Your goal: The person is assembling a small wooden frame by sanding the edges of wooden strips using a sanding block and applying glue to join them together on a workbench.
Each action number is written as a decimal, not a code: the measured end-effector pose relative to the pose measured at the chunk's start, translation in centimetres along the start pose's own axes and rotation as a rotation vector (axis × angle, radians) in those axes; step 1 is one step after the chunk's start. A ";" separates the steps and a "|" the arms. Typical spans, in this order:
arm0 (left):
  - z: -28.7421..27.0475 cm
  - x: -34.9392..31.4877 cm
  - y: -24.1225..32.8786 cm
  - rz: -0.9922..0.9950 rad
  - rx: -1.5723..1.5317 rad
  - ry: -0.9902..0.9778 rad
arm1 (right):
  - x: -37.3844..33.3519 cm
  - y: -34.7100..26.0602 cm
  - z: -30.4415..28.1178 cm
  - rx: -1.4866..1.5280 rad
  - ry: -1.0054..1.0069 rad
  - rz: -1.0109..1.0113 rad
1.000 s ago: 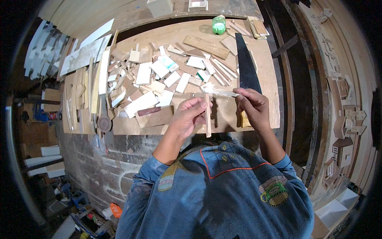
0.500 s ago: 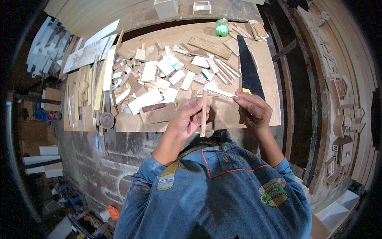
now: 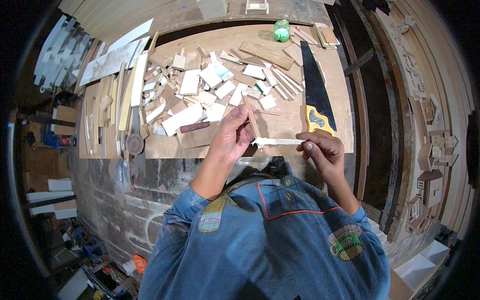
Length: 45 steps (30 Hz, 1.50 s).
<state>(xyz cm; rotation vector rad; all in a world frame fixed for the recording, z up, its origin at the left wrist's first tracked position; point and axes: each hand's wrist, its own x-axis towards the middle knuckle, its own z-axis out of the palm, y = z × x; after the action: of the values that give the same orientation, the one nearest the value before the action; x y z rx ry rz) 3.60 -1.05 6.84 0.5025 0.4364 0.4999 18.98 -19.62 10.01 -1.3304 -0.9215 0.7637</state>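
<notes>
My left hand (image 3: pixel 231 134) pinches a thin wooden strip (image 3: pixel 250 116) between thumb and fingers, holding it tilted over the front edge of the table. In my right hand (image 3: pixel 324 154) is a slim stick (image 3: pixel 280 142) coated in something white, gripped by its right end. The stick's white left tip meets the lower end of the strip, or lies very close to it. A handsaw (image 3: pixel 320 82) with a black blade and yellow handle lies just beyond my right hand. Left of my left hand rests a dark reddish-brown rod-like handle (image 3: pixel 194 127).
Wood offcuts (image 3: pixel 190 82), many painted white, cover the middle of the plywood table (image 3: pixel 335 135). A cut green bottle (image 3: pixel 281 31) with white contents stands at the back right. Long strips (image 3: pixel 121 100) lie on the left. Small wooden house shapes (image 3: pixel 431 187) sit far right.
The white-coated stick has come down toward me, from the strip's upper part to its lower end. My left hand has tilted the strip. My right hand has lowered, uncovering the saw's yellow handle.
</notes>
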 end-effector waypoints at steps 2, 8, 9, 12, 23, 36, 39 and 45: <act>-0.3 0.3 0.1 -0.016 -0.021 -0.080 | -0.4 0.5 0.1 0.048 0.030 0.066; -0.1 0.5 -0.1 -0.030 0.005 -0.055 | -0.8 1.2 -0.7 0.038 0.073 0.139; 0.0 0.5 -0.3 -0.028 0.010 -0.036 | -0.8 1.1 -0.9 0.017 0.086 0.155; -0.2 0.8 -0.6 -0.028 0.038 -0.059 | -0.5 0.9 -1.7 -0.102 0.106 0.145; 0.7 1.5 -0.9 0.038 0.288 0.039 | 0.0 -1.3 -2.2 -0.529 0.066 -0.262; 0.1 3.2 -1.6 0.102 0.336 0.163 | 0.9 0.4 -2.5 -0.687 0.095 -0.484; 0.2 3.4 -1.7 0.096 0.364 0.177 | 1.9 0.2 -2.5 -0.677 -0.023 -0.496; -0.5 3.5 -1.5 0.163 0.675 0.020 | 3.4 0.5 -4.5 -0.704 -0.048 -0.276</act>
<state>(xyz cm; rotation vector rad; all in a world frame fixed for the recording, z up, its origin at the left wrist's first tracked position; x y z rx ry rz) 6.64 -0.17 4.69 1.1906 0.5859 0.5095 24.58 -18.68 9.86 -1.7365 -1.4561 0.2519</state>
